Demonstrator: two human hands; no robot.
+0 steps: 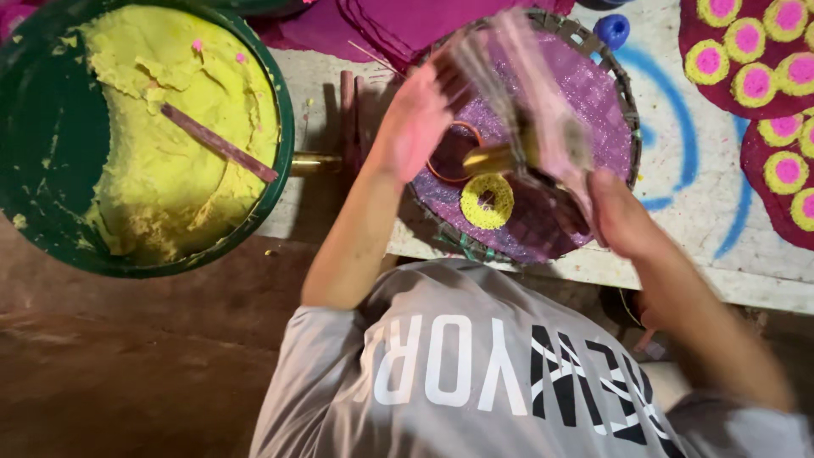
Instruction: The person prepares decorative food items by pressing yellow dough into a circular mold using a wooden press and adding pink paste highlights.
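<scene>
left hand: the left hand (417, 119) is up over the round woven tray (626, 102). the fingers look spread out and they hold nothing that i can see.
right hand: the right hand (623, 216) is shut around a bundle of thin sticks (526, 85). the bundle is blurry, so it looks like it is swinging.
yellow ring: a yellow ring with a hole (487, 201) lies flat on the purple sparkly sheet (593, 93) in the tray, just under the sticks and near a gold tube (492, 159).
green tub: a big green tub (51, 127) of soft yellow paste (170, 170) sits well to the left, with a flat stick (219, 142) lying in it.
done pieces: yellow rings with pink middles (746, 38) lie in rows on dark red sheets at the far right.
what could go wrong: the sticks could hit the soft ring and dent it or push it off its spot, because they swing so close above it.
also: the open hand could bump the gold tube and roll it onto the ring.
also: bits could fly off the tray onto the white table (678, 271).
</scene>
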